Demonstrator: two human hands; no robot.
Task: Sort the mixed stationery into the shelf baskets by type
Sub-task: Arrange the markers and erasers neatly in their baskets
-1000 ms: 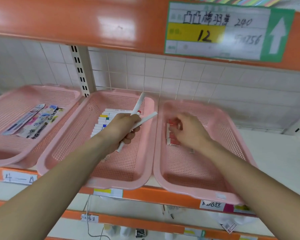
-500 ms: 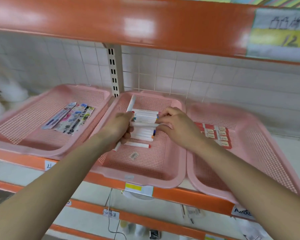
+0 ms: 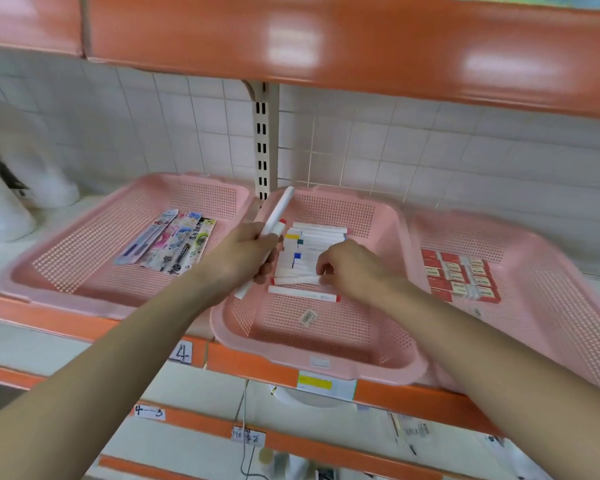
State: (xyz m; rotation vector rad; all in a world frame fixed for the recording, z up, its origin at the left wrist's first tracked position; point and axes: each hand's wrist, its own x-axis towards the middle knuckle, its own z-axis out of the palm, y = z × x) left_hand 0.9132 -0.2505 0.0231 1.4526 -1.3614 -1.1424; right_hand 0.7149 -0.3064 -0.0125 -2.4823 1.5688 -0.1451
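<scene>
While the left hand (image 3: 246, 254) curls round a long white plastic pen (image 3: 278, 212) that tilts up over the middle pink plastic basket (image 3: 319, 368), the right hand (image 3: 352, 268) pinches the end of another white pen (image 3: 295, 280) lying in that basket, beside a row of white pens (image 3: 317, 237). Flat pen packets (image 3: 174, 244) lie in the left pink basket (image 3: 84, 299), and small red boxes (image 3: 459, 275) lie in the right pink basket (image 3: 541, 247).

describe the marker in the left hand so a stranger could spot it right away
Find the middle pink basket of three on the orange shelf. At its left rim the left hand grips one white marker. Unlike the markers lying flat in a row, this one points up toward the tiled wall.
</scene>
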